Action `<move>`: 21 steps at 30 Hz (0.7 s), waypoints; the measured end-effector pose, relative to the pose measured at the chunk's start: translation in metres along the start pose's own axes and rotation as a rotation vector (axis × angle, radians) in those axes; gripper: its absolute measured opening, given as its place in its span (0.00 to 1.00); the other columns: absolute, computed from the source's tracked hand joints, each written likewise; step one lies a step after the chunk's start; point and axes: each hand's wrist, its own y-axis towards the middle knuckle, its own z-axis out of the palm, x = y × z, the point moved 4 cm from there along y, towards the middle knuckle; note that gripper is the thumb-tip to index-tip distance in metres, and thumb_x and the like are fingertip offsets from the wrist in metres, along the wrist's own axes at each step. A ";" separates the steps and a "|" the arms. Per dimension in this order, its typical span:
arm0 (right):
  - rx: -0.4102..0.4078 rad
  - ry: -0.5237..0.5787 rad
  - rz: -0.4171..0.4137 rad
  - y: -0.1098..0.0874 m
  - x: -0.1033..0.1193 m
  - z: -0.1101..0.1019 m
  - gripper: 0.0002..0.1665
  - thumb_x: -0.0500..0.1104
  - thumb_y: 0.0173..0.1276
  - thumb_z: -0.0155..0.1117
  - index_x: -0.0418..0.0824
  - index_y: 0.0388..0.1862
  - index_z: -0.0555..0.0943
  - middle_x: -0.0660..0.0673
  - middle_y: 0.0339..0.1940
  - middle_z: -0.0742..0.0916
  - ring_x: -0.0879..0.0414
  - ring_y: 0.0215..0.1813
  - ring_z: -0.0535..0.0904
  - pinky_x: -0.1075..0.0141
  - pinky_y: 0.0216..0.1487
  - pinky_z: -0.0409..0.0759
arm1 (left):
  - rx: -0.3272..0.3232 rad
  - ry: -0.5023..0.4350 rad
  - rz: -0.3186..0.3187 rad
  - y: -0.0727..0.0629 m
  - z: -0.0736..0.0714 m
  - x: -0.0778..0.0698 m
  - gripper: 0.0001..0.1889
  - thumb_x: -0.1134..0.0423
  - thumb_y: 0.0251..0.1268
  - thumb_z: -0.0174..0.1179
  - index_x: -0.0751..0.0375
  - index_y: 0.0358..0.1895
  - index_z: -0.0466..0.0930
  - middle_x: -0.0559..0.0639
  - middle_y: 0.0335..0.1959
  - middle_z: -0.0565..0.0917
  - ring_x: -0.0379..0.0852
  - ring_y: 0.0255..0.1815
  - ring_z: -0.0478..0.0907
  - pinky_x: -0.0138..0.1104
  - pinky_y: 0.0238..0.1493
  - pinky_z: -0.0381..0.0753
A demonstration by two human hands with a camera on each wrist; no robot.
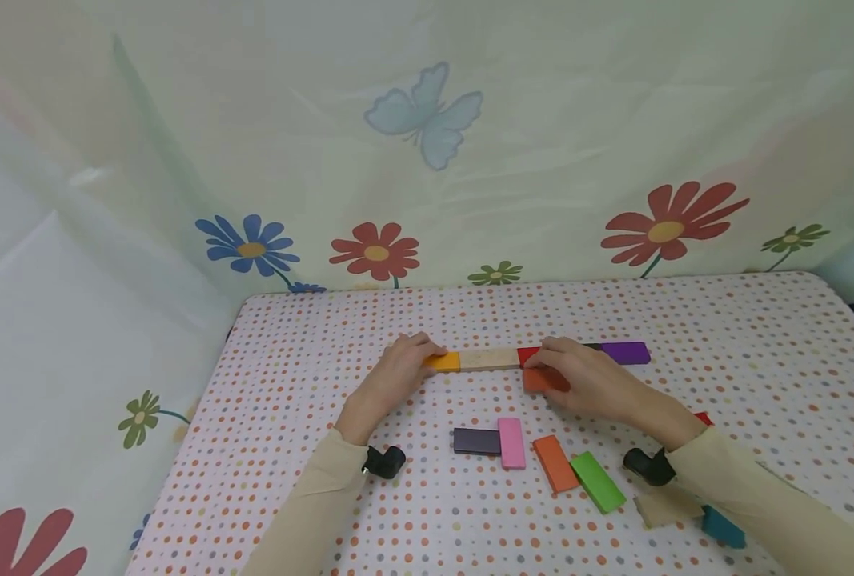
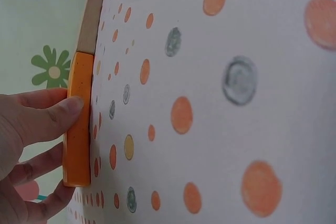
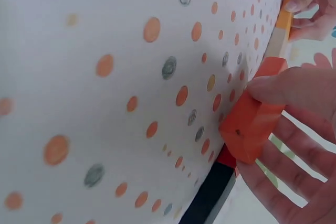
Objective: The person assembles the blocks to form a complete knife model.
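Observation:
A row of wooden blocks lies end to end on the dotted cloth: a yellow-orange block [image 1: 444,362], a plain wood block [image 1: 487,359], a red block [image 1: 527,354], a black block [image 1: 594,346] and a purple block [image 1: 626,353]. My left hand [image 1: 396,370] pinches the yellow-orange one at the row's left end, thumb on one face and fingers behind and at its end. An orange block [image 3: 252,124] is gripped between thumb and fingers of my right hand [image 1: 591,380]. It overlaps the red block, just in front of the row, and partly hides it.
Nearer me lie a dark grey block [image 1: 477,441], a pink block [image 1: 511,443], another orange block [image 1: 555,464] and a green block [image 1: 598,482]. Beside the right forearm are a tan block [image 1: 666,508], a teal block [image 1: 723,527] and a partly hidden red piece [image 1: 703,418]. A printed curtain [image 1: 542,224] hangs behind.

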 end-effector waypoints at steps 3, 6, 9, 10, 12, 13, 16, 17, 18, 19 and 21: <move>0.003 -0.012 0.008 0.004 -0.001 0.003 0.24 0.33 0.57 0.80 0.38 0.53 0.87 0.42 0.49 0.84 0.47 0.50 0.81 0.46 0.51 0.86 | -0.003 0.001 0.007 0.000 0.000 0.000 0.19 0.67 0.71 0.68 0.60 0.63 0.84 0.52 0.55 0.84 0.53 0.54 0.78 0.48 0.55 0.81; 0.008 -0.025 0.022 0.005 -0.002 0.005 0.23 0.33 0.57 0.80 0.38 0.53 0.87 0.41 0.50 0.84 0.46 0.50 0.81 0.46 0.51 0.86 | -0.005 0.001 0.010 -0.001 -0.001 0.000 0.19 0.67 0.71 0.68 0.60 0.63 0.84 0.52 0.55 0.84 0.53 0.54 0.78 0.48 0.55 0.81; 0.003 -0.042 0.037 0.003 -0.004 0.005 0.23 0.33 0.56 0.80 0.38 0.53 0.87 0.40 0.49 0.84 0.46 0.50 0.81 0.46 0.52 0.86 | -0.006 0.005 0.009 -0.001 -0.002 -0.001 0.19 0.67 0.71 0.68 0.60 0.63 0.84 0.52 0.55 0.84 0.53 0.53 0.78 0.48 0.55 0.81; 0.000 -0.048 0.040 0.003 -0.005 0.005 0.23 0.33 0.56 0.80 0.38 0.52 0.87 0.41 0.49 0.84 0.47 0.49 0.81 0.46 0.52 0.86 | -0.006 0.004 0.005 -0.001 -0.002 -0.002 0.19 0.67 0.71 0.68 0.60 0.63 0.84 0.52 0.55 0.84 0.53 0.53 0.78 0.48 0.54 0.81; -0.008 -0.052 0.044 0.002 -0.006 0.005 0.23 0.32 0.56 0.80 0.38 0.52 0.87 0.41 0.48 0.84 0.47 0.48 0.80 0.46 0.51 0.86 | -0.008 0.006 0.002 -0.001 -0.002 -0.002 0.19 0.67 0.71 0.68 0.60 0.63 0.84 0.52 0.54 0.84 0.53 0.52 0.78 0.47 0.53 0.81; -0.015 -0.053 0.043 0.001 -0.006 0.005 0.24 0.32 0.55 0.80 0.38 0.52 0.87 0.42 0.47 0.84 0.48 0.48 0.80 0.47 0.51 0.86 | -0.008 0.006 0.001 -0.001 -0.002 -0.002 0.19 0.67 0.71 0.68 0.60 0.63 0.85 0.52 0.54 0.84 0.53 0.52 0.78 0.47 0.53 0.81; -0.035 -0.053 0.040 0.000 -0.006 0.004 0.24 0.32 0.55 0.81 0.38 0.52 0.87 0.42 0.47 0.83 0.48 0.47 0.80 0.47 0.50 0.86 | -0.008 -0.003 0.000 -0.002 -0.003 -0.002 0.19 0.67 0.71 0.68 0.60 0.63 0.85 0.52 0.54 0.84 0.54 0.52 0.78 0.47 0.53 0.80; -0.042 -0.052 0.037 0.000 -0.006 0.004 0.24 0.31 0.55 0.81 0.38 0.52 0.87 0.42 0.46 0.83 0.48 0.47 0.80 0.47 0.50 0.86 | -0.007 -0.006 -0.001 -0.002 -0.003 -0.002 0.19 0.67 0.71 0.68 0.60 0.63 0.85 0.53 0.54 0.84 0.54 0.52 0.78 0.47 0.53 0.80; -0.048 -0.054 0.033 0.000 -0.005 0.004 0.24 0.31 0.55 0.81 0.38 0.52 0.87 0.42 0.47 0.83 0.48 0.47 0.80 0.47 0.50 0.86 | -0.006 -0.010 -0.001 -0.002 -0.003 -0.002 0.19 0.67 0.71 0.68 0.60 0.63 0.85 0.53 0.54 0.84 0.54 0.52 0.78 0.47 0.53 0.80; -0.054 -0.056 0.029 0.000 -0.005 0.004 0.24 0.31 0.55 0.81 0.38 0.52 0.87 0.42 0.47 0.84 0.48 0.47 0.80 0.47 0.50 0.86 | -0.005 -0.012 -0.001 -0.001 -0.003 -0.002 0.19 0.67 0.71 0.68 0.61 0.63 0.84 0.53 0.54 0.84 0.55 0.52 0.77 0.47 0.53 0.80; -0.066 -0.060 0.020 0.000 -0.005 0.004 0.24 0.31 0.55 0.81 0.37 0.52 0.87 0.42 0.47 0.84 0.47 0.48 0.80 0.48 0.50 0.86 | -0.006 -0.013 0.001 -0.002 -0.003 -0.003 0.19 0.67 0.71 0.68 0.61 0.63 0.84 0.53 0.54 0.84 0.55 0.51 0.77 0.47 0.53 0.80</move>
